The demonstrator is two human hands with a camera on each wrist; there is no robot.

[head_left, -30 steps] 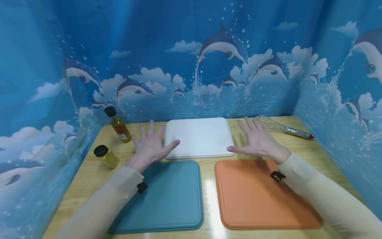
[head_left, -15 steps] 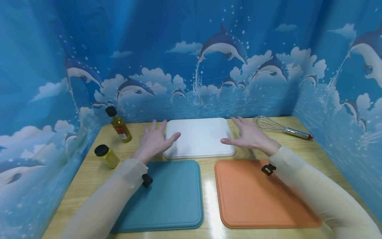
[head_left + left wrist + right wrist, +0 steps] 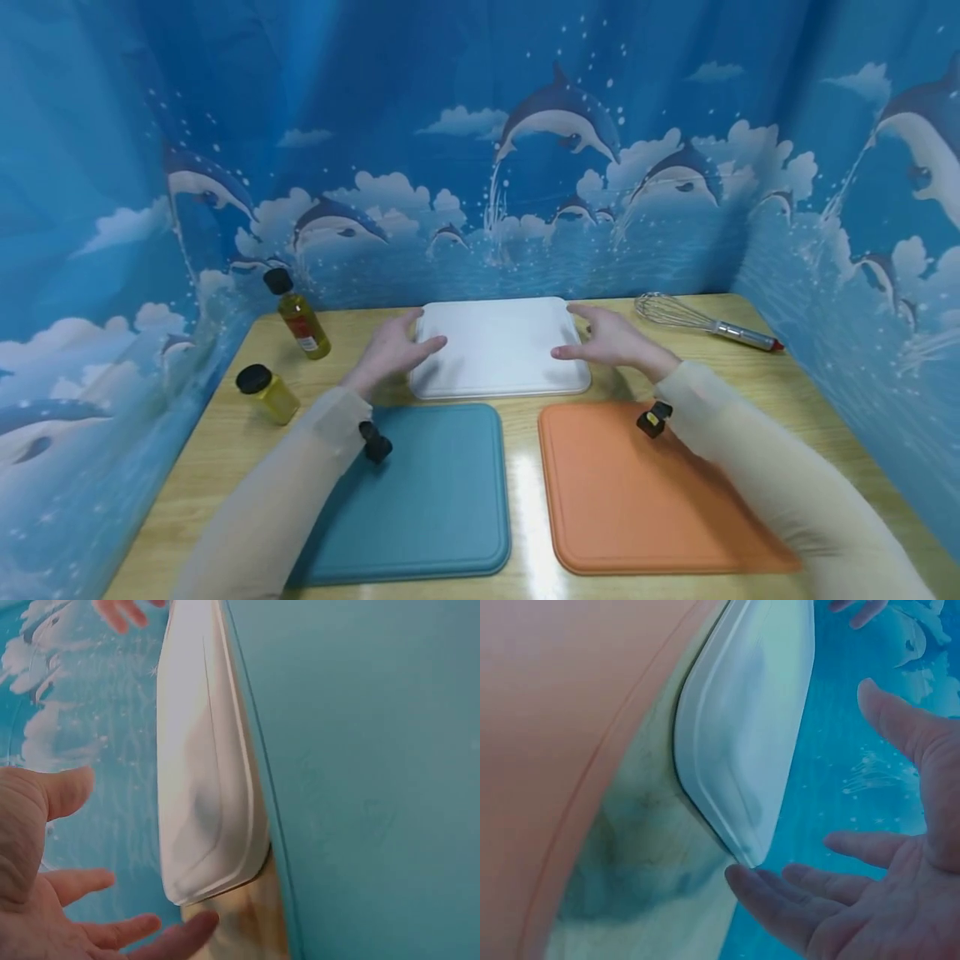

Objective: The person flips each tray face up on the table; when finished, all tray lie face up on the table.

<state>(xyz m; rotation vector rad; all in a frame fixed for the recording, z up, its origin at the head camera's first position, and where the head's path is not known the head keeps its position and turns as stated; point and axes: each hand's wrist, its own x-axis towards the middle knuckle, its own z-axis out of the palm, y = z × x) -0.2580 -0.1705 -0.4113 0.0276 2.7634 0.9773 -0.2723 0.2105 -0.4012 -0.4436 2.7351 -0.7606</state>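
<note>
A white rectangular board with rounded corners lies at the back middle of the table. My left hand is at its left side, the thumb over the top face and the fingers along the outer edge. On the opposite side, my right hand mirrors this, its thumb above the right part of the board. Spread, gently bent fingers show in the left wrist view, fingertips right by the board's corner. In the right wrist view a fingertip of the spread right hand overlaps the board's corner.
In front lie a teal board and an orange board. An oil bottle and a yellow jar with black caps stand left. A whisk lies back right. A dolphin-print curtain surrounds the wooden table.
Both hands have come inward and lower from above the table to the two sides of the white board, their widely spread fingers now closer together. The other things have stayed put.
</note>
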